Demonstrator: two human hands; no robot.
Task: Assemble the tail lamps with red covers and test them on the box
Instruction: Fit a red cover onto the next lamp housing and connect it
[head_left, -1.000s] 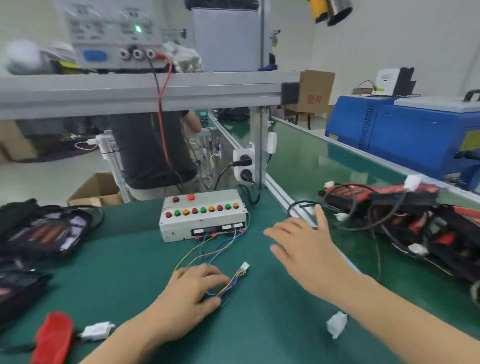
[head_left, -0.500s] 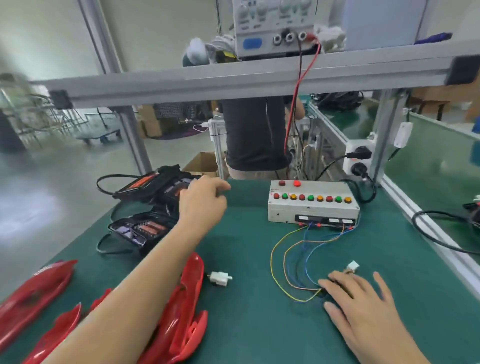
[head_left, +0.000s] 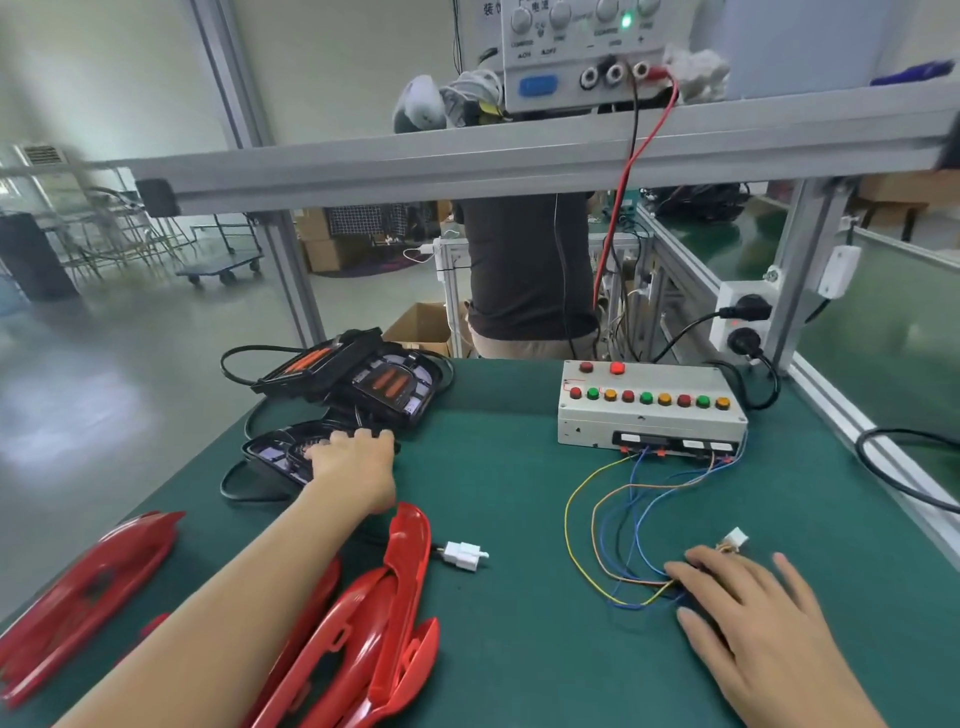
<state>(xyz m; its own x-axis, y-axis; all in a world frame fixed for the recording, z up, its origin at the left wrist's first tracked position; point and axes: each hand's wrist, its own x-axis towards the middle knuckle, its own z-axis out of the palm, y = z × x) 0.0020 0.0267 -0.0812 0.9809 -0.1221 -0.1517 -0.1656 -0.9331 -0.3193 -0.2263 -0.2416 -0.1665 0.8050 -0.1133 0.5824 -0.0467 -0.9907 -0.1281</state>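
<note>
**Clearance on bench**

Open green mat (head_left: 498, 483) between grey test box with coloured buttons (head_left: 649, 410) and black tail lamp housings (head_left: 358, 384) far left. Near-left blocked by glossy red plastic covers (head_left: 384, 623), white connector plug (head_left: 462, 555) just beside them. Loose coloured wires (head_left: 613, 519) looped across mat in front of box. Overhead limited by grey aluminium crossbeam (head_left: 519, 161). Right edge bounded by aluminium rail (head_left: 852, 415), black cable (head_left: 883, 473) draped over it.

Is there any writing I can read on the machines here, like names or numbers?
"装饰" (partly cut off at the frame's top edge, a guess): black characters above the power supply on the shelf.
"+" and "−": above the power supply's sockets.
Small grey labels under its knobs: too blurred to read.
White tags on the front of the test box: too small to read.
Nothing readable on the red covers or lamp.
</note>
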